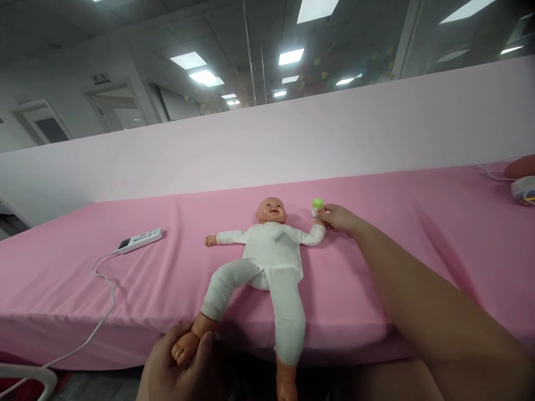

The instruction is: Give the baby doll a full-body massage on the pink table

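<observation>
A baby doll [273,248] in a white cloth suit lies on its back on a pink sheet [368,278], its arms spread and its legs toward me. My left hand [175,356] is wrapped round the doll's foot at the table's front edge. Farther off, my right hand [337,218] pinches the doll's other-side hand, which is raised a little from the sheet. Right beside those fingers stands a small bottle with a green cap [317,203]; whether they touch it I cannot tell. The doll's second leg hangs over the front edge, untouched.
A white power strip [142,239] lies on the left of the sheet, its cord [109,295] running over the front edge. A white low wall [251,145] closes off the back, with glass above. Partly visible things [524,188] sit at the far right.
</observation>
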Action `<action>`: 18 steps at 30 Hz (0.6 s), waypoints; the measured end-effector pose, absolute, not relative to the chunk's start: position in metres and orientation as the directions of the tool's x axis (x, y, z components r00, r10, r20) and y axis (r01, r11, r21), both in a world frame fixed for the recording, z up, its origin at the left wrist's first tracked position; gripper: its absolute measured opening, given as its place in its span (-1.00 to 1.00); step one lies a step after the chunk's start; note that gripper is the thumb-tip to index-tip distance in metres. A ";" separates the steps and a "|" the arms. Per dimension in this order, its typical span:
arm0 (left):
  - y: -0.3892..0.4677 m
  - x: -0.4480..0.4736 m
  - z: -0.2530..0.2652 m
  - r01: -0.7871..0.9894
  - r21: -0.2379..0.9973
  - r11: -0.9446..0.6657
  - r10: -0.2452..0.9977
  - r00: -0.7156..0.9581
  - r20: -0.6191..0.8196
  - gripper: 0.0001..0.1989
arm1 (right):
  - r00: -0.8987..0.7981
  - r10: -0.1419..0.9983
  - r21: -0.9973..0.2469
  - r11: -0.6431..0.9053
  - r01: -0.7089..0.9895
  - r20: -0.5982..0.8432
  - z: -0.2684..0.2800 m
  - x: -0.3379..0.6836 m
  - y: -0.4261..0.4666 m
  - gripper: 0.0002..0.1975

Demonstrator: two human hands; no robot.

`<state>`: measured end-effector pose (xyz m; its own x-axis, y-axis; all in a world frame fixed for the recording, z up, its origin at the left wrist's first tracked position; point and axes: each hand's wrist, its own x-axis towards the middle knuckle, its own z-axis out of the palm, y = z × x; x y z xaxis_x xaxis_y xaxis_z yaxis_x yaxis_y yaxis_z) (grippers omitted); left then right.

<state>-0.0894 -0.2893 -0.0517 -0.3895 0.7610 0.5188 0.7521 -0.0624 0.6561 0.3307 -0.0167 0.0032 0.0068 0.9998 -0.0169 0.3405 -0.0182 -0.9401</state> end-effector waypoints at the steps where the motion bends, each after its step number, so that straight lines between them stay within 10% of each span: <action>1: -0.285 -0.088 -0.046 0.736 0.672 -0.077 0.770 -0.384 0.509 -0.68 | 0.051 0.996 -0.947 0.054 0.318 0.074 0.008 0.325 -0.019 -0.69; 8: -0.216 -0.047 0.008 0.693 0.702 -0.164 0.767 -0.357 0.532 -0.72 | -0.086 0.815 -0.663 0.523 0.536 0.573 0.029 0.259 -0.057 -0.66; 13: -0.175 -0.023 0.014 0.692 0.697 -0.186 0.853 -0.238 0.464 -0.72 | -0.471 0.679 -0.313 0.702 0.640 0.562 0.028 0.226 -0.076 -0.75; 18: -0.177 -0.020 0.009 0.666 0.721 -0.193 0.873 -0.220 0.436 -0.71 | -0.467 0.717 -0.324 0.669 0.668 0.517 0.026 0.221 -0.075 -0.73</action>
<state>-0.0202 -0.1774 0.0095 -0.2201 0.8725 0.4362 0.6657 -0.1925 0.7210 0.2207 -0.0746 0.0259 -0.4674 0.7171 0.5170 0.6684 0.6694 -0.3243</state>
